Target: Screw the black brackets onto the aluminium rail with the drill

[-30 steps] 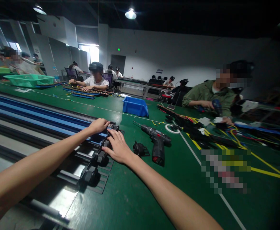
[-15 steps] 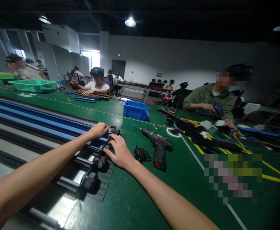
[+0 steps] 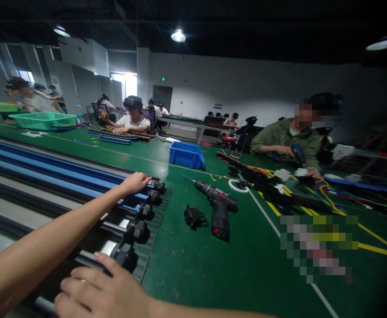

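My left hand (image 3: 136, 182) is closed over the far rail, close to the black knob-like end fitting (image 3: 160, 186); part of its fingers is hidden. Nearer to me, my right hand (image 3: 105, 287) hovers or rests over the closest rails with its fingers apart and nothing in them. Long rails with blue strips (image 3: 64, 170) run side by side to the left. Along their right ends sit several black fittings with slotted flat plates, among them a large near fitting (image 3: 126, 256) just beyond my right fingertips.
On the green table (image 3: 186, 282) lie a loose black fitting (image 3: 193, 217), a cordless drill (image 3: 218, 203) and a white ring (image 3: 238, 185). Farther back stand a blue bin (image 3: 186, 155) and a green basket (image 3: 44, 121). At right, a co-worker (image 3: 289, 137) holds a drill beside wiring (image 3: 312, 190).
My right hand has left the far fittings and moved toward me and left, over the nearest rails. My left hand stays at the far rail's end.
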Available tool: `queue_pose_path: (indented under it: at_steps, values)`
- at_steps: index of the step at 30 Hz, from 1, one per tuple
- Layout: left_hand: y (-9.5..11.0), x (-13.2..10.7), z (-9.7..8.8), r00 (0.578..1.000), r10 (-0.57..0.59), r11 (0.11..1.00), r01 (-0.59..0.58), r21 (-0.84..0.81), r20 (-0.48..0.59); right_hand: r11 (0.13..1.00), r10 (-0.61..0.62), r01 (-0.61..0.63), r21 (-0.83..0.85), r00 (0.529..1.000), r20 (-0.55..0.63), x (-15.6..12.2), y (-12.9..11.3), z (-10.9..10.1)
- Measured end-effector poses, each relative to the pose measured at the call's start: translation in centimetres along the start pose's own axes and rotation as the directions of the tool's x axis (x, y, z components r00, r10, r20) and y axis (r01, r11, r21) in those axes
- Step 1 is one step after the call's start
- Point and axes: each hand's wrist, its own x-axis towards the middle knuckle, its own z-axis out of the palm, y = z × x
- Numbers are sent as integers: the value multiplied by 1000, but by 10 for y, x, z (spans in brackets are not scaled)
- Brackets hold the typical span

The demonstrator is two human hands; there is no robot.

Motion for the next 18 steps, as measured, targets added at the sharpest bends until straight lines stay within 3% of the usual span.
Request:
queue_pose_path:
  at_steps: [4,11,14,18]
  values:
    - [-1,0,0,1000,15,1000,-15,-6,4,999,24,-23,-44,1000,19,-4,-5,11]
    - [-7,5,-8,997,54,993,-59,-99,-47,999,11,-11,-45,1000,2,-6,-3,14]
    - [-14,6,-24,998,7,987,-18,-160,-69,999,12,-12,-41,1000,8,-7,-3,14]
    - [-25,6,-59,984,-105,969,69,-239,-143,998,-6,7,-58,1000,7,-5,-3,8]
